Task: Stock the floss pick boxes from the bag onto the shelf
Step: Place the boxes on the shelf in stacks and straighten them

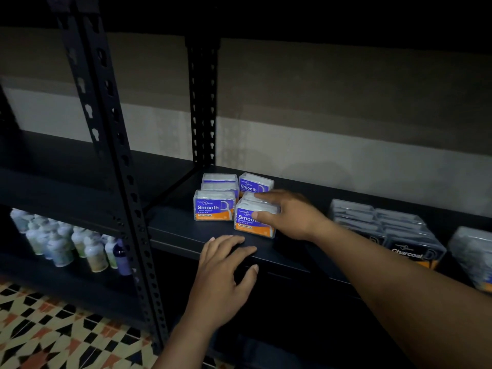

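Several clear floss pick boxes with purple and orange "Smooth" labels stand in two short rows on the dark shelf (173, 227). My right hand (290, 214) grips the front right box (247, 222), fingers over its top and thumb on its front face. The front left box (214, 206) stands beside it, with more boxes (255, 182) behind. My left hand (226, 270) rests with fingers spread on the shelf's front edge, holding nothing. The bag is not in view.
Black "Charcoal" floss boxes (410, 235) fill the shelf to the right, with another clear pack (474, 251) at the far right. A perforated black upright (127, 166) stands left of the boxes. Small bottles (80, 246) crowd the lower left shelf above a patterned tile floor (53, 331).
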The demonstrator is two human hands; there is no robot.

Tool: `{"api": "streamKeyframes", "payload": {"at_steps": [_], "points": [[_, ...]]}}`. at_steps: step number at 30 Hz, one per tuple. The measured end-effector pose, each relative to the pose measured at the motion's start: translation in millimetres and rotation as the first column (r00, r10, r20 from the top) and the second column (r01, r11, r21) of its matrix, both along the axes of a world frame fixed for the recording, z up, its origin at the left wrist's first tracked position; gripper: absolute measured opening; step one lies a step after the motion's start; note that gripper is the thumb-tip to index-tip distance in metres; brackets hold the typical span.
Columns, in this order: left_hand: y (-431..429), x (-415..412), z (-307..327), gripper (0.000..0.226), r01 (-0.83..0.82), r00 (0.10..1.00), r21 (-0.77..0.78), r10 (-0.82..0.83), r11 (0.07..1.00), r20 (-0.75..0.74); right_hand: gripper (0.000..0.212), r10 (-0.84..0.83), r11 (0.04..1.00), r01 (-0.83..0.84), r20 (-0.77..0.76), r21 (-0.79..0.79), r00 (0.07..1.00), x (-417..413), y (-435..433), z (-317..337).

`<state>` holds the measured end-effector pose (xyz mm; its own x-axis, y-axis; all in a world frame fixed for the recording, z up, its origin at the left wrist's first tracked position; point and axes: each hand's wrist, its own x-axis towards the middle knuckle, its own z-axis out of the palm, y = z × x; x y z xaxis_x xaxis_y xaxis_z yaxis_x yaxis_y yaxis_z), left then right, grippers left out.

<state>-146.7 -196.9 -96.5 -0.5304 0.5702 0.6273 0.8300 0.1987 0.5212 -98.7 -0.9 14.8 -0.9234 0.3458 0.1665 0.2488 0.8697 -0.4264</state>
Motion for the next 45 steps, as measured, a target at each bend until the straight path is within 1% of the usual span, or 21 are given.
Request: {"api": "streamKeyframes", "payload": {"at_steps": [5,14,19,25,28,30,33,35,39,42,45], "points": [[-0.4,-0.6,-1.0,0.033,0.006,1.000,0.001,-0.006,1.000,-0.003,0.061,-0.005,1.000,0.005,0.002,0.009,1.000,0.3,0.8,-2.7],[-0.7,0.8,0.0,0.033,0.012,1.000,0.014,-0.012,1.000,0.000,0.061,0.007,0.999,-0.008,-0.048,-0.039,0.999,3.7,3.9,-6.3],[-0.9,0.7,0.3,0.034,0.008,1.000,0.007,-0.008,1.000,-0.001,0.061,0.012,0.999,-0.013,-0.038,-0.035,0.999,4.2,5.3,-5.9],[-1.3,1.2,1.0,0.034,0.008,1.000,0.005,-0.008,1.000,0.001,0.062,0.010,0.998,-0.014,-0.046,-0.069,0.999,6.4,3.7,-4.2],[-1.0,1.1,1.0,0.034,0.004,1.000,0.002,-0.004,1.000,-0.003,0.063,-0.001,0.993,-0.007,-0.070,-0.119,0.998,8.9,1.1,-1.9],[-0.4,1.0,1.1,0.034,-0.002,1.000,0.004,0.002,1.000,-0.001,0.058,-0.025,0.984,0.006,-0.102,-0.177,0.994,9.9,-1.0,2.0],[1.1,1.6,0.9,0.033,-0.009,1.000,0.012,0.009,1.000,0.003,0.036,-0.101,0.965,0.053,-0.179,-0.258,0.979,6.3,1.0,9.0],[1.6,1.6,0.4,0.032,-0.012,1.000,0.016,0.012,1.000,0.003,0.028,-0.177,0.951,0.112,-0.208,-0.288,0.962,2.2,4.7,14.1],[1.8,1.5,0.8,0.031,-0.010,1.000,0.028,0.010,1.000,0.010,0.020,-0.227,0.969,0.204,-0.174,-0.141,0.958,-9.0,15.8,23.7],[2.0,2.0,0.7,0.031,-0.010,1.000,0.037,0.009,0.999,0.018,0.019,-0.212,0.977,0.207,-0.134,-0.051,0.968,-20.2,27.3,28.2],[2.2,1.1,-0.1,0.031,-0.003,1.000,0.041,0.003,0.999,0.002,0.019,-0.170,0.985,0.171,-0.074,0.016,0.983,-34.7,38.5,33.2]]}}
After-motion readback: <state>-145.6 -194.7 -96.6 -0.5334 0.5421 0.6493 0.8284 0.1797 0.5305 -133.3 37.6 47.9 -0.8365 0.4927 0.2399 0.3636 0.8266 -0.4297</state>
